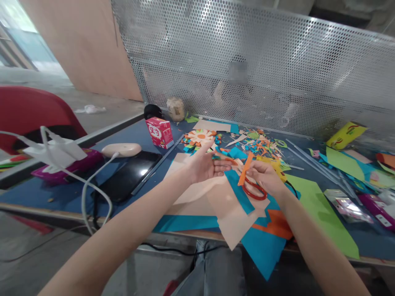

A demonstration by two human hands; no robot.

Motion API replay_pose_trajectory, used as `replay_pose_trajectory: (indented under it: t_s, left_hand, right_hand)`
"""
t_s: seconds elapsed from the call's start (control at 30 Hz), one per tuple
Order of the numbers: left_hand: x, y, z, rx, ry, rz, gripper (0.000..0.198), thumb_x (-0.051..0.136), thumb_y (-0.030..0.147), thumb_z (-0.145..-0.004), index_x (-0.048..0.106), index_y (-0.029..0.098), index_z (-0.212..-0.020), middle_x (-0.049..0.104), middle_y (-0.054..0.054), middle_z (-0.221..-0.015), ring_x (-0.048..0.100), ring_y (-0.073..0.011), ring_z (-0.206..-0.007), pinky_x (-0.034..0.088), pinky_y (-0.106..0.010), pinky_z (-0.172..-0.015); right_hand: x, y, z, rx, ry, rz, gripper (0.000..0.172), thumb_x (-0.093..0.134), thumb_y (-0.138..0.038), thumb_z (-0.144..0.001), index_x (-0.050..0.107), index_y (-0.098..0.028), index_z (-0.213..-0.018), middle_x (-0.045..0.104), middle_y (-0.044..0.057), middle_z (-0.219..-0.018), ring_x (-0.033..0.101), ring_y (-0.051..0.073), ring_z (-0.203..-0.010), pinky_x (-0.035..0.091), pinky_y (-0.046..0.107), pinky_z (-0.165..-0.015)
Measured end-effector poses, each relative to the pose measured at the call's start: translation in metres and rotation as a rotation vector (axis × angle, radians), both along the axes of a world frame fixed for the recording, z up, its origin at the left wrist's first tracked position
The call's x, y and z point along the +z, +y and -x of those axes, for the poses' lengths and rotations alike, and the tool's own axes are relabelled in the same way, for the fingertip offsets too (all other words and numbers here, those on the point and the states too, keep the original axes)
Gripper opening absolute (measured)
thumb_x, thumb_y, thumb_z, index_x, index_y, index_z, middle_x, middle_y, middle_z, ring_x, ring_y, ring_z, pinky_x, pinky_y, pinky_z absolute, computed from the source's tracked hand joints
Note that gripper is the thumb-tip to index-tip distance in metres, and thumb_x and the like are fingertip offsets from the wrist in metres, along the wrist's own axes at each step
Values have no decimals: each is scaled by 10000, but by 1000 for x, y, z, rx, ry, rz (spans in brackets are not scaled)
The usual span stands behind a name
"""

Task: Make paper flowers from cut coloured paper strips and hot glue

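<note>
My left hand (205, 164) is open, palm turned up and fingers stretched toward the right, above the pale peach paper sheets (191, 193). Pinched in my right hand (265, 174) is an orange paper strip (246, 168), held at a slant. Just below it are scissors with red-orange handles (254, 192); their blades are partly hidden. Blue paper pieces (239, 193) lie under and around both hands. Beyond my left hand sits a layered paper flower (200, 136) with peach petals and an orange centre.
Paper scraps (259, 144) are heaped behind my hands. To the left stand a pink box (159, 132), a black phone (129, 174) and a white cable (84, 193). Green paper (324, 213) lies right, near thin clear sticks (314, 162). A perforated metal panel (262, 61) closes off the back.
</note>
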State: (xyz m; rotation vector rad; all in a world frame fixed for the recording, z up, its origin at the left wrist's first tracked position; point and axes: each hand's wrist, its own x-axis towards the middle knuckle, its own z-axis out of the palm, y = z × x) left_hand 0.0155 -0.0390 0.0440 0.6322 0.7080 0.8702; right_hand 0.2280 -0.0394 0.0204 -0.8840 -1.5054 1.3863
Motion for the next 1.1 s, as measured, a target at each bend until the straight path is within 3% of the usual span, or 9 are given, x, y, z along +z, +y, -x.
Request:
replay_pose_trajectory:
  t_s: [0.1,0.23,0.37,0.47,0.6,0.7,0.83,0.97,1.1]
  left_hand:
    - [3,-4,0,-4,23,-92,509,433,629,-770,554,141,-846,691,-130,-788,653,-190,-649,459,-268,-549]
    - [-1,-6,-2,45,310,-341,311,683,405,-657,528,160,-769,635,-30,-589,563,-125,-472,376,-224,-464]
    - [-13,0,-2,315,747,-555,417,758,381,-573,544,182,-870,426,98,-429,348,-55,-370,229,-197,-400]
    - [-20,5,0,448,879,-685,434,768,410,-543,589,184,-868,500,59,-565,434,-72,-510,288,-194,-458]
    - [-20,6,-2,444,767,-773,340,764,395,-548,617,172,-758,610,-1,-774,536,-116,-713,386,-198,-555]
    - [-17,5,-5,359,573,-730,321,765,403,-544,612,153,-676,621,-3,-707,553,-113,-663,421,-211,-565]
    - [-17,3,-5,353,460,-615,346,781,392,-536,642,149,-739,648,-2,-685,557,-92,-581,442,-209,-541]
    - [-20,5,-2,342,433,-572,330,787,361,-561,660,161,-791,680,-7,-739,585,-84,-599,467,-193,-560]
    - [-23,6,-2,292,314,-545,321,801,330,-562,669,170,-808,693,-6,-767,618,-92,-654,497,-193,-619]
  right_hand:
    - [1,4,0,8,154,157,271,818,-348,-494,639,-203,-635,621,-39,-583,572,79,-513,455,186,-497]
    - [6,6,-1,-8,228,243,257,812,-316,-504,646,-198,-662,638,-38,-609,578,66,-513,453,169,-494]
    - [10,5,-4,5,212,254,237,786,-318,-539,637,-204,-684,647,-31,-636,584,79,-524,437,185,-478]
    - [11,4,-5,21,180,250,214,774,-311,-562,640,-206,-694,647,-27,-640,584,83,-535,432,191,-487]
    - [10,3,-1,50,208,295,263,814,-321,-491,664,-198,-669,646,-30,-605,558,68,-494,405,171,-451]
    - [10,2,-1,73,215,298,269,824,-330,-470,668,-200,-645,640,-35,-578,539,61,-467,402,168,-442]
    - [14,2,-7,61,242,215,237,805,-334,-514,664,-219,-667,662,-20,-650,577,93,-536,452,203,-491]
    - [20,8,-13,-80,359,57,198,783,-334,-565,628,-227,-627,693,9,-845,634,154,-759,507,266,-616]
    - [21,13,-15,-288,395,-18,250,805,-331,-533,594,-230,-622,661,-32,-719,624,133,-720,503,266,-627]
